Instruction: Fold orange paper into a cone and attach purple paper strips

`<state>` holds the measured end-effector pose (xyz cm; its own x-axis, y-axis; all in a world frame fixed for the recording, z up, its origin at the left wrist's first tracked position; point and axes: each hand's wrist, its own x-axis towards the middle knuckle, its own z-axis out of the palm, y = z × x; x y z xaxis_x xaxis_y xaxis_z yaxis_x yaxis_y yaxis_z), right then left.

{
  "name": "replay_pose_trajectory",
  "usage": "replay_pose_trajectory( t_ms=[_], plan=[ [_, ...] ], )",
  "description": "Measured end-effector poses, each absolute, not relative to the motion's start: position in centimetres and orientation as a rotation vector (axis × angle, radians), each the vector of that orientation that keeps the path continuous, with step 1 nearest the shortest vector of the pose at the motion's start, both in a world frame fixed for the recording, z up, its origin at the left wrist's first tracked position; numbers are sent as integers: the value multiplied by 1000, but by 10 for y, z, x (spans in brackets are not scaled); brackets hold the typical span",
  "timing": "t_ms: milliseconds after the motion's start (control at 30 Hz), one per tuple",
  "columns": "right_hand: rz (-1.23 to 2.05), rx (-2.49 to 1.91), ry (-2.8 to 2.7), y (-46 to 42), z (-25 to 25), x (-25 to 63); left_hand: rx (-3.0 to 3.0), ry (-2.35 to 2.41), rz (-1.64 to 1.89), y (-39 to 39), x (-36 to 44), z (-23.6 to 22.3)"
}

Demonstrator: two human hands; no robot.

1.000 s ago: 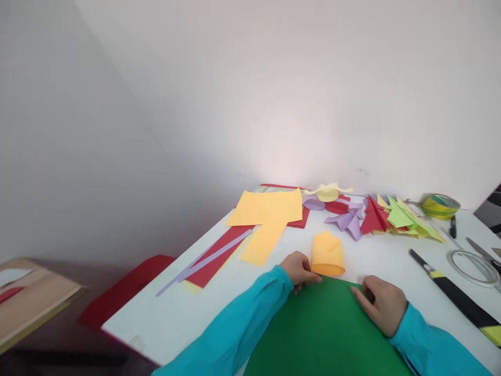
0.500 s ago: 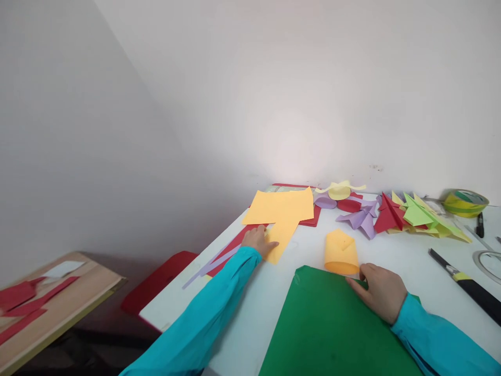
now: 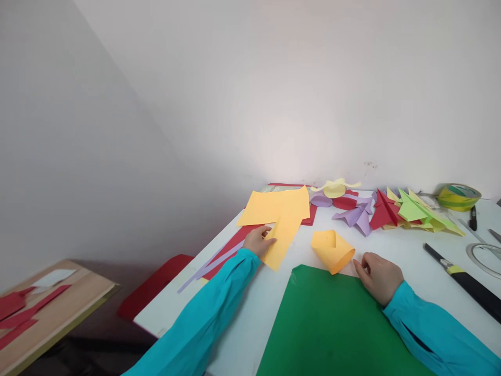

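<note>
My left hand (image 3: 257, 241) pinches the near edge of an orange-yellow sheet of paper (image 3: 289, 237). Another orange-yellow sheet (image 3: 270, 206) lies behind it, overlapping red paper. To the right, a rolled orange-yellow paper piece (image 3: 329, 248) sits tilted on the table, its round opening facing my right hand. My right hand (image 3: 380, 277) rests at the far edge of a green board (image 3: 332, 324), loosely curled, thumb and forefinger slightly apart, with nothing visible in it. Its fingertips are close beside the rolled piece; I cannot tell if they touch. Purple paper strips (image 3: 199, 269) lie near my left forearm.
Folded paper planes in purple (image 3: 358, 215), red (image 3: 385, 209) and green (image 3: 413, 208) line the wall, beside a yellow-green tape roll (image 3: 458, 197). A utility knife (image 3: 465, 282) and a clear tape roll (image 3: 487, 256) lie right. A wooden board (image 3: 55, 297) with red scraps stands left.
The rolled paper piece has tipped from upright onto a slant. My right hand has shifted slightly off the green board's edge. The near end of the sheet at my left hand has turned slightly.
</note>
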<state>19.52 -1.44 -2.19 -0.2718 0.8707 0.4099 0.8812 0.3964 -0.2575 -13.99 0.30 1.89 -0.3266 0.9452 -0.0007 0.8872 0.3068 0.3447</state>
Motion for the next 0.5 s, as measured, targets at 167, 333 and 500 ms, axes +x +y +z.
replay_pose_trajectory(
  t_ms=[167, 333, 500],
  plan=[
    [55, -1560, -2079, -10, -24, 199, 1774, 2257, 413, -20, -124, 4],
    [107, -1466, -2135, -3, -27, 197, 1807, 2245, 383, -36, -125, -4],
    [88, -1441, -2147, 1, -26, 189, 1758, 2396, 339, -28, -171, 15]
  ],
)
